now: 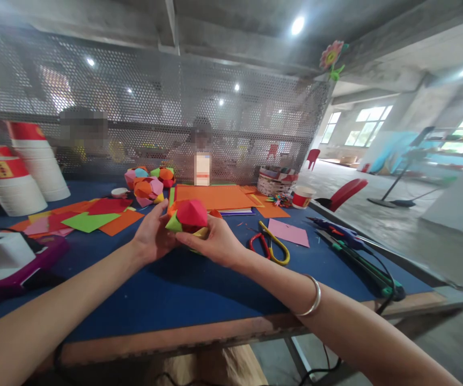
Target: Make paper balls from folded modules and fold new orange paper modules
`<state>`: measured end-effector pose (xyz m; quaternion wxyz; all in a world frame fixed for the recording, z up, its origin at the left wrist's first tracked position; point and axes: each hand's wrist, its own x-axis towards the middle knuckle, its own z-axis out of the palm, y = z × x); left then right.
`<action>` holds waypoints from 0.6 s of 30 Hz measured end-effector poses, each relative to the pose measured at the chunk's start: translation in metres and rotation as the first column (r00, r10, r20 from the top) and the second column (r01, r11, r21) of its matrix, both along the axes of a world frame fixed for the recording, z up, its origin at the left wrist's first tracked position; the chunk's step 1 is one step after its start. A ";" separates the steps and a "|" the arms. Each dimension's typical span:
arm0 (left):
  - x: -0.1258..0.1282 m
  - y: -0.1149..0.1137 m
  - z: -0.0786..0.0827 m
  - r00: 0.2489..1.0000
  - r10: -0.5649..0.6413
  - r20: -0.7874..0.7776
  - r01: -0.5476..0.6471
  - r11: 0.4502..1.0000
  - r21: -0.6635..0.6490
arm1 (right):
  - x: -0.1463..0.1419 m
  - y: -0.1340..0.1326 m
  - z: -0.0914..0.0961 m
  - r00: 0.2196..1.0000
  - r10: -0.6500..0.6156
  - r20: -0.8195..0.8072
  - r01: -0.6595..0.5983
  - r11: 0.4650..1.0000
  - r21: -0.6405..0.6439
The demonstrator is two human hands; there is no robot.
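Note:
A folded paper ball [192, 214] in red, orange, green and yellow is held up above the blue tabletop between my two hands. My left hand [154, 233] cups it from the left, its fingers partly hidden behind the ball. From the right, my right hand [222, 240] grips it with the thumb across the near lower side. Beyond it lies a stack of orange paper sheets [219, 197]. Red-and-yellow-handled scissors [271, 244] rest right of my right hand, beside a pink paper square [288, 232].
Several finished paper balls [148, 188] sit at the back. Loose coloured sheets [90, 219] and stacked paper cups [12, 182] are on the left, near a purple power strip [22, 268]. A glue gun [339, 233], a woven basket [276, 180] and a paper cup [302, 197] stand right.

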<state>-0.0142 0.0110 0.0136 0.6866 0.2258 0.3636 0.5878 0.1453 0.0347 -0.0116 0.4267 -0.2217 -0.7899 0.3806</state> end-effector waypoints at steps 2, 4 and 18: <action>0.001 0.001 -0.002 1.000 -0.007 -0.025 0.007 1.000 -0.002 | -0.002 0.002 -0.001 0.998 0.021 -0.054 -0.028 0.992 -0.121; 0.003 0.000 -0.002 0.999 -0.016 -0.037 0.016 1.000 0.002 | -0.003 0.004 0.000 0.996 0.016 -0.088 -0.032 0.984 -0.176; 0.014 -0.003 0.004 0.996 0.062 -0.065 -0.061 0.998 0.025 | -0.003 -0.006 0.004 0.999 0.027 -0.021 -0.032 0.955 -0.294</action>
